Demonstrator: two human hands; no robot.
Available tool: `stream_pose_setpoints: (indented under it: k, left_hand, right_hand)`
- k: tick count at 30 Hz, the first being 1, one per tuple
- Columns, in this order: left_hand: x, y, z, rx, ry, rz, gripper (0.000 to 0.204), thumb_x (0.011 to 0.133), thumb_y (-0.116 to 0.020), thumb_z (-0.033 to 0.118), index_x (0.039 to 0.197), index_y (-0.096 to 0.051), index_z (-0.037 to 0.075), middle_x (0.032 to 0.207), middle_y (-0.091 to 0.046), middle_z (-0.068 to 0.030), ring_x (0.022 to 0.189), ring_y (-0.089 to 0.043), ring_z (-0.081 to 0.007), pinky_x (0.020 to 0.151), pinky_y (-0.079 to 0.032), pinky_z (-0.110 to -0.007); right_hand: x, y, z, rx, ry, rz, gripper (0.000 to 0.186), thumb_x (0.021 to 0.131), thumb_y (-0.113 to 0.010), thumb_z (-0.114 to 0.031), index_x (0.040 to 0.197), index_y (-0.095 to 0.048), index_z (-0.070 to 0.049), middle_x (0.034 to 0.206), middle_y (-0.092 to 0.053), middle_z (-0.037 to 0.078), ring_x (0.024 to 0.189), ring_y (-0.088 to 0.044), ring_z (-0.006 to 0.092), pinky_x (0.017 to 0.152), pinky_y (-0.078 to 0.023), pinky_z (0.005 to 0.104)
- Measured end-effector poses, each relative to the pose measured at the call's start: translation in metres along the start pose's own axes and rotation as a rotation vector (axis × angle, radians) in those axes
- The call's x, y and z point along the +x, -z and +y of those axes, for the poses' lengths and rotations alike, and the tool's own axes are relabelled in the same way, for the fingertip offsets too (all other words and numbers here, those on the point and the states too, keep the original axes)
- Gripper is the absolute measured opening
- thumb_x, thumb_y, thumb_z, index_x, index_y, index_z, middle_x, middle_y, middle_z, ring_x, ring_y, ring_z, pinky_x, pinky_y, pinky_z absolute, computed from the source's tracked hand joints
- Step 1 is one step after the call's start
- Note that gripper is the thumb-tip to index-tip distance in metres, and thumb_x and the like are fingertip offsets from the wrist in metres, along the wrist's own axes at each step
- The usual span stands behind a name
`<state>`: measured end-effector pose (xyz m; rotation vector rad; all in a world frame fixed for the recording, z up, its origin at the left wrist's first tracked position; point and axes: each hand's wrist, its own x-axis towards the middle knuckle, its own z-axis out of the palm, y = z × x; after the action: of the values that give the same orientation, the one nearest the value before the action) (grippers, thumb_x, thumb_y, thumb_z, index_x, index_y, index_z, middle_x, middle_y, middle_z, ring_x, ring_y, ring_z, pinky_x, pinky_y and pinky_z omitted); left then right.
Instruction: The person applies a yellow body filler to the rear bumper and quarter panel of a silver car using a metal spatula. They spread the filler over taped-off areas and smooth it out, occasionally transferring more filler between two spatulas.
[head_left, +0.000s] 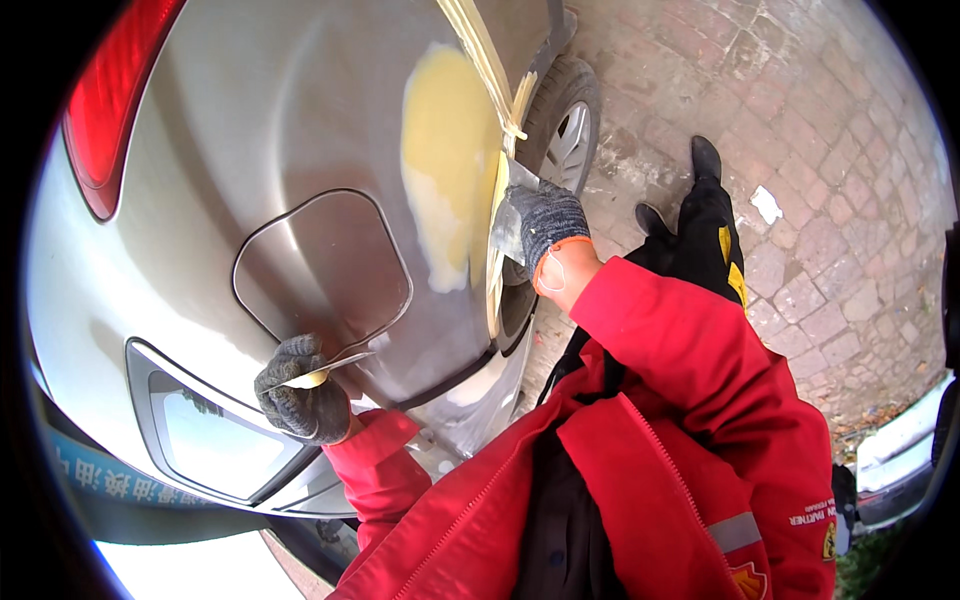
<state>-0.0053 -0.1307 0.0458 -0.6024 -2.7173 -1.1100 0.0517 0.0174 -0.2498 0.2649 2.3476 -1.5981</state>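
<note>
Grey car panel (300, 130) fills my view, yellow filler patch (450, 150) beside the wheel arch. My right hand (545, 225) (gloved, arm outstretched) pinches a spreader (508, 215) against the patch; my left hand (298, 395), fingers curled, grips a filler-loaded blade (335, 368) near the fuel flap (320, 270).

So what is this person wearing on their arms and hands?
Both arms are in bright red jacket sleeves. Both hands wear dark grey knitted work gloves: the left hand and the right hand. The right glove ends in an orange cuff band at the wrist. The jacket front has a grey reflective strip low down.
</note>
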Motion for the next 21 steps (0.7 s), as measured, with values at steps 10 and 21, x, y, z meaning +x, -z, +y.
stream_pose_setpoints:
  k: [10,21]
  left_hand:
    - [0.001,0.004,0.0,0.042,-0.01,-0.021,0.029,0.099,-0.049,0.028,0.089,-0.053,0.001,0.073,-0.063,-0.0193,0.078,-0.064,-0.0319,0.076,-0.052,-0.042]
    - [-0.001,0.004,-0.002,0.074,-0.029,-0.011,0.027,0.098,-0.051,0.025,0.088,-0.052,0.0,0.077,-0.061,-0.0205,0.076,-0.063,-0.0313,0.068,-0.054,-0.038]
  right_hand:
    - [0.003,-0.032,-0.001,1.053,-0.412,0.088,0.015,0.083,-0.054,-0.012,0.077,-0.068,-0.008,0.079,-0.066,0.01,0.08,-0.065,0.0266,0.069,-0.051,0.0367]
    - [0.007,-0.002,0.011,1.938,-0.376,-0.21,0.015,0.088,-0.05,-0.011,0.092,-0.063,-0.004,0.086,-0.066,0.012,0.081,-0.064,0.0281,0.07,-0.051,0.039]
